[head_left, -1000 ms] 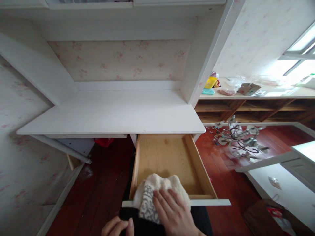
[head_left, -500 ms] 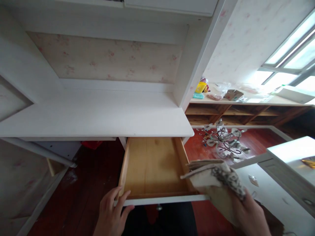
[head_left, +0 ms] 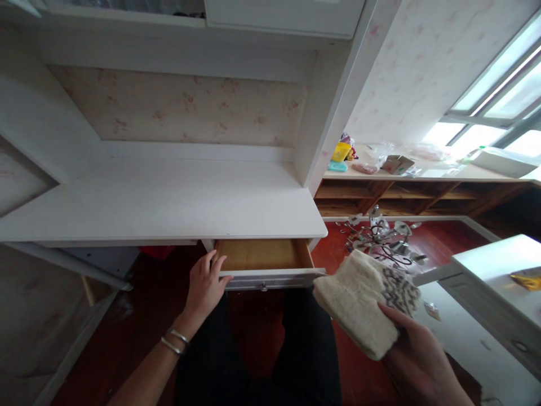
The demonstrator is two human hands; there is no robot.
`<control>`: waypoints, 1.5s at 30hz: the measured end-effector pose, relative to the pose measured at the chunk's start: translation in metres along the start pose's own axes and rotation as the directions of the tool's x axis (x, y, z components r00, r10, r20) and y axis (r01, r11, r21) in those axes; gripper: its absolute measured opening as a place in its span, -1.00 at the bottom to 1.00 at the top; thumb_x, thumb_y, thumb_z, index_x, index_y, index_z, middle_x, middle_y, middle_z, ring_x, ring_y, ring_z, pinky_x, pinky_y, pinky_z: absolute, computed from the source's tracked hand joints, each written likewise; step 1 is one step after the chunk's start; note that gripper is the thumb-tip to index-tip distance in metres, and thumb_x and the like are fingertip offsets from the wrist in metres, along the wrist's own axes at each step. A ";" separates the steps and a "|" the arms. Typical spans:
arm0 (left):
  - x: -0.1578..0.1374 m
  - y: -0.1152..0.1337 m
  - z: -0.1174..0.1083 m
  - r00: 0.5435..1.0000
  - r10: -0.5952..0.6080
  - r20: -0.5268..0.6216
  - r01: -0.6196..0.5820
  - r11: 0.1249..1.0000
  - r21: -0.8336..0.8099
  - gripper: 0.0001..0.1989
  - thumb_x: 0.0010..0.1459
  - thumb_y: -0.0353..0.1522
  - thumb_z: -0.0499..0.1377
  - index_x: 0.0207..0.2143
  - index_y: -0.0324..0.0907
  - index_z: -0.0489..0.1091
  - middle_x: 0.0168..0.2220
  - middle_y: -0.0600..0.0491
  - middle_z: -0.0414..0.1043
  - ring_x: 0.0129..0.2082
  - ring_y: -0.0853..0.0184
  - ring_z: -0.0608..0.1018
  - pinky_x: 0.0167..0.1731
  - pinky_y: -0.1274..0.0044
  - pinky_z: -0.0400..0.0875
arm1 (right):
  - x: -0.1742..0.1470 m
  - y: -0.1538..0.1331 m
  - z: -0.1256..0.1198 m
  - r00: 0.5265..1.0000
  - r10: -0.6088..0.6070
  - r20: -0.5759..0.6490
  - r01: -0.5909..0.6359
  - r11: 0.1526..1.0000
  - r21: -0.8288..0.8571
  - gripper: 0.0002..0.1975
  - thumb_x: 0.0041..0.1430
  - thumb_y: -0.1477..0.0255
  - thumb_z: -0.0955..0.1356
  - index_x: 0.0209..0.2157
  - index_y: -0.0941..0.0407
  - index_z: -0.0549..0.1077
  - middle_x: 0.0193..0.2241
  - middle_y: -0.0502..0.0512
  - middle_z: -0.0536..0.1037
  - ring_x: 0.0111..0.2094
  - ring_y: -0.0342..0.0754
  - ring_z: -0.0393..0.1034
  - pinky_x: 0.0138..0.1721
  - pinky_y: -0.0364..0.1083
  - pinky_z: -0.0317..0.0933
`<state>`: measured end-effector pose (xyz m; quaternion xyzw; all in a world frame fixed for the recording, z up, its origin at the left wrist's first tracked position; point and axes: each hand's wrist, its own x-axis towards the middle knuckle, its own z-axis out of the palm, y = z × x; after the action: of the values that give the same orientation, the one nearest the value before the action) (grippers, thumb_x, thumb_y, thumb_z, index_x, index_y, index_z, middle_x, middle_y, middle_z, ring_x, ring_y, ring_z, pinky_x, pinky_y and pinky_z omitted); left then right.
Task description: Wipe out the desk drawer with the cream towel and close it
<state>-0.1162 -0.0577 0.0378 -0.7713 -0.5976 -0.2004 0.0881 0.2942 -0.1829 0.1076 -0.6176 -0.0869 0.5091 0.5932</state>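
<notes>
My left hand (head_left: 205, 287) presses flat against the white front of the wooden drawer (head_left: 270, 272) under the white desk (head_left: 169, 203); only a narrow strip of the drawer's inside shows. Two thin bracelets circle that wrist. My right hand (head_left: 416, 358) holds a folded cream woolly cloth (head_left: 359, 301) with a dark patterned band, out to the right of the drawer and above the red floor. My dark trousers fill the space below the drawer.
A fallen metal chandelier (head_left: 382, 239) lies on the red wooden floor at the right. A long wooden shelf (head_left: 422, 189) runs below the window with a yellow tub (head_left: 340, 151) and a cardboard box (head_left: 396, 164). White furniture (head_left: 494, 265) stands at the far right.
My right hand lifted the cloth out of the drawer and carried it to the right. My left hand went onto the drawer front, and the drawer has slid most of the way in.
</notes>
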 end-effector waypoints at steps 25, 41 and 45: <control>0.115 -0.028 0.035 0.971 0.127 0.201 -0.146 0.986 0.082 -0.47 0.18 -0.29 0.08 0.21 -0.02 0.17 0.27 -0.06 0.11 0.24 0.06 0.17 0.18 0.13 0.01 | 0.152 0.127 0.195 0.939 0.319 0.130 -0.343 0.894 0.288 -0.84 0.18 0.42 0.28 -0.18 0.11 0.40 -0.42 0.00 0.55 -0.34 -0.01 0.49 -0.22 0.04 0.39; 0.146 -0.103 0.043 0.983 -0.154 0.104 0.139 0.981 0.137 -0.52 0.29 -0.16 -0.15 0.14 -0.13 0.27 0.22 -0.10 0.20 0.22 0.06 0.19 0.16 0.12 0.04 | 0.145 0.097 0.223 0.969 0.242 -0.053 -0.212 0.920 0.329 -0.77 0.03 0.61 0.32 -0.23 0.12 0.39 -0.46 -0.07 0.52 -0.40 -0.11 0.45 -0.21 -0.05 0.38; 0.146 -0.103 0.042 0.983 -0.154 0.099 0.140 0.980 0.140 -0.53 0.30 -0.16 -0.16 0.14 -0.11 0.26 0.22 -0.08 0.20 0.22 0.07 0.20 0.16 0.12 0.04 | 0.120 0.087 0.234 0.985 0.172 -0.012 -0.155 0.911 0.381 -0.68 -0.01 0.63 0.34 -0.15 0.14 0.40 -0.40 -0.02 0.55 -0.38 -0.08 0.47 -0.24 -0.07 0.41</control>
<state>-0.1762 0.1152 0.0497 -0.7272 -0.6690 -0.1239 0.0910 0.1359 0.0285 0.0252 -0.5080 0.0785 0.5499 0.6584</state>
